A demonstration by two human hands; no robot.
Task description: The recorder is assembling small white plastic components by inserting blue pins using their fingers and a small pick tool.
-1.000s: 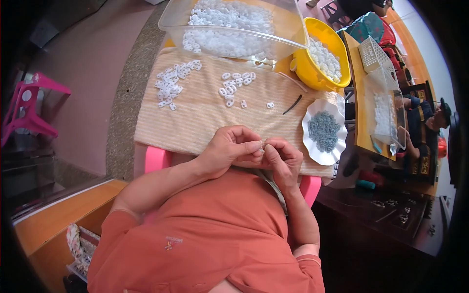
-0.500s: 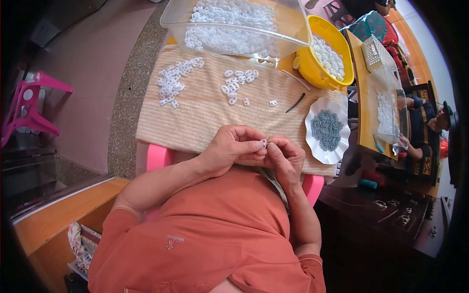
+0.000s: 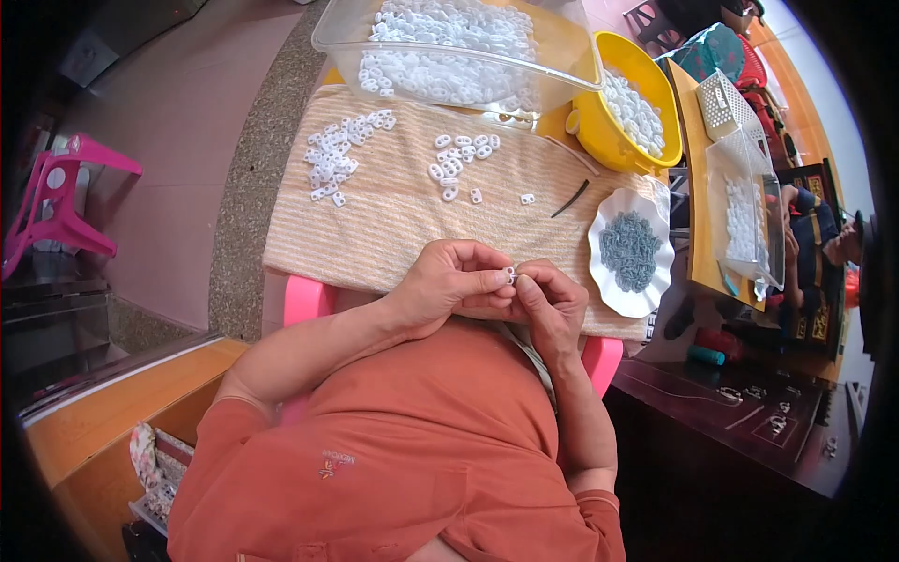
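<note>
White and holed, the small piece (image 3: 510, 274) showed more than a second earlier, apparently turned for working, pinched by the left hand (image 3: 438, 288) near the cloth-covered surface (image 3: 365, 225), the right hand's (image 3: 554, 304) nearly closed fingers beside it, their hold unclear.

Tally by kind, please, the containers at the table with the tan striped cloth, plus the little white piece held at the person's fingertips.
Clear rectangular plastic bin: 1
Yellow round plastic basin: 1
White wavy-rimmed dish: 1
Small white two-holed piece, at the left hand's fingertips: 1
Total: 4
</note>
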